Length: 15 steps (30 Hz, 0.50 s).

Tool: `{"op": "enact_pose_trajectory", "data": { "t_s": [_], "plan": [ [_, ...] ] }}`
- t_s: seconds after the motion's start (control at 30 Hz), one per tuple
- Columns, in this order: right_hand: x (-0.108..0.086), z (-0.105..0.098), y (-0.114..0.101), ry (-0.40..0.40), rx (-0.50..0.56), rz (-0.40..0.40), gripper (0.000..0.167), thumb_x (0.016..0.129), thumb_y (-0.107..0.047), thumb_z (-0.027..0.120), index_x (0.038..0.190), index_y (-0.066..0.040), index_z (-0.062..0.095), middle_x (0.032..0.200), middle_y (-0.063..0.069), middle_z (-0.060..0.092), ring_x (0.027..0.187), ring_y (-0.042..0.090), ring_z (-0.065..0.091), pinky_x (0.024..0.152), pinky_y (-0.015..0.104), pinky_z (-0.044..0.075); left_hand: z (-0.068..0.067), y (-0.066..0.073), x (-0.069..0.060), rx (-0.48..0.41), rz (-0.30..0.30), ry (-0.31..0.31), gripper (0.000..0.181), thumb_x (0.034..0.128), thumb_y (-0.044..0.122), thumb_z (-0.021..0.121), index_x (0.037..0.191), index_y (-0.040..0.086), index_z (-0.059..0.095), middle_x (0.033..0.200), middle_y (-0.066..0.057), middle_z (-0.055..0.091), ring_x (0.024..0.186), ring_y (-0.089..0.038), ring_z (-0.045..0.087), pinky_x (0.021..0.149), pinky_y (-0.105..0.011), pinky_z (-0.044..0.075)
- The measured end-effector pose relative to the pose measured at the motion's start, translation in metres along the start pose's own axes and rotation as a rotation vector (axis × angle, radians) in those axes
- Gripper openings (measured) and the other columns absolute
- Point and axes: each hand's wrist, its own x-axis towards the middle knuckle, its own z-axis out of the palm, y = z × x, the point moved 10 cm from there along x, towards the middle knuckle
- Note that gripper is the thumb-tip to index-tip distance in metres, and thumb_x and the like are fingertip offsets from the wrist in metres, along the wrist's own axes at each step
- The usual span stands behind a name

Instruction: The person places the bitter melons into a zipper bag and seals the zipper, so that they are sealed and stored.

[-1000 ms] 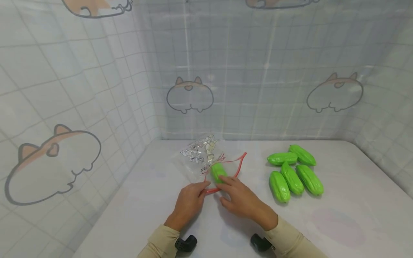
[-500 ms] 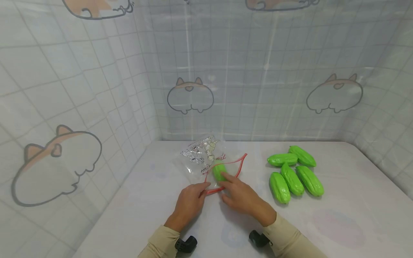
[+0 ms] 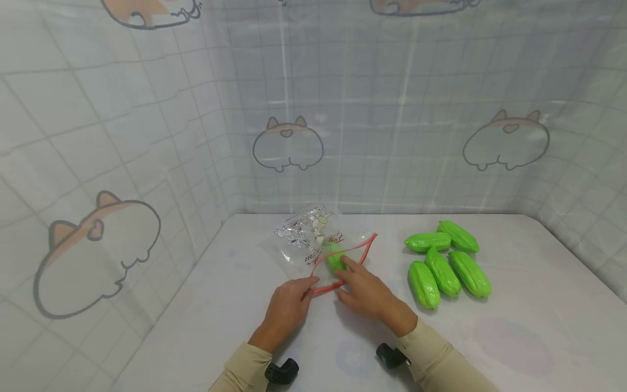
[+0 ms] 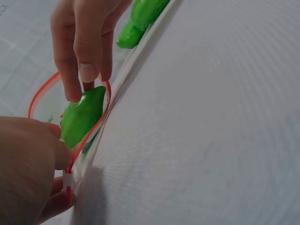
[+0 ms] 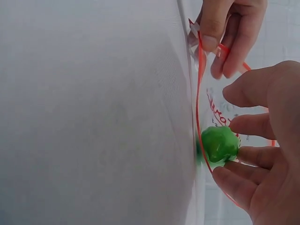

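A clear zip bag [image 3: 286, 253] with printed figures and a red zip edge lies on the table, its mouth spread apart toward me. My left hand [image 3: 288, 305] pinches the red edge at the near left corner of the mouth. Inside the opening sits a ridged green gourd [image 3: 335, 261], partly behind the film. Fingertips of my right hand [image 3: 369, 296] touch its near end, extended, with the thumb held away, as the right wrist view shows. In the left wrist view the gourd [image 4: 83, 117] lies tilted between the two sides of the red edge.
Several more green gourds [image 3: 443, 272] lie grouped on the white table [image 3: 529, 283] to the right of the bag. A tiled-pattern curtain [image 3: 372, 136] with cartoon dogs stands behind and at both sides.
The gourd has slid deeper into the bag, away from me, pushed by my right fingertips. My right hand has shifted slightly forward; my left keeps its place on the edge.
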Motion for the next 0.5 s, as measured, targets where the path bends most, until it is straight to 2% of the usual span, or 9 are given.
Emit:
{"op": "enact_pose_trajectory", "data": {
  "t_s": [0.2, 0.33, 0.5],
  "plan": [
    [0.003, 0.002, 0.004, -0.021, 0.033, 0.045, 0.044, 0.093, -0.024, 0.070, 0.131, -0.004, 0.066, 0.156, 0.017, 0.037, 0.139, 0.032, 0.042, 0.104, 0.050, 0.045, 0.001, 0.001, 0.000, -0.001, 0.003, -0.022, 0.033, 0.0835, 0.006, 0.081, 0.116, 0.010, 0.075, 0.104, -0.004, 0.075, 0.094, -0.021, 0.070, 0.081, -0.039, 0.058],
    [0.006, 0.003, 0.006, -0.021, 0.038, 0.046, 0.044, 0.093, -0.024, 0.070, 0.131, -0.004, 0.066, 0.156, 0.019, 0.037, 0.137, 0.033, 0.045, 0.103, 0.050, 0.046, 0.001, 0.001, 0.001, -0.003, 0.003, -0.030, 0.033, 0.0840, 0.007, 0.080, 0.116, 0.011, 0.075, 0.104, -0.003, 0.075, 0.094, -0.019, 0.070, 0.082, -0.038, 0.058],
    [0.010, 0.010, 0.012, -0.069, 0.070, 0.086, 0.048, 0.094, -0.027, 0.070, 0.136, -0.004, 0.062, 0.159, 0.018, 0.033, 0.140, 0.034, 0.042, 0.105, 0.050, 0.044, 0.001, 0.002, 0.000, 0.002, 0.019, -0.021, 0.032, 0.0835, 0.006, 0.081, 0.115, 0.010, 0.076, 0.102, -0.004, 0.075, 0.092, -0.019, 0.070, 0.079, -0.038, 0.058]
  ]
}}
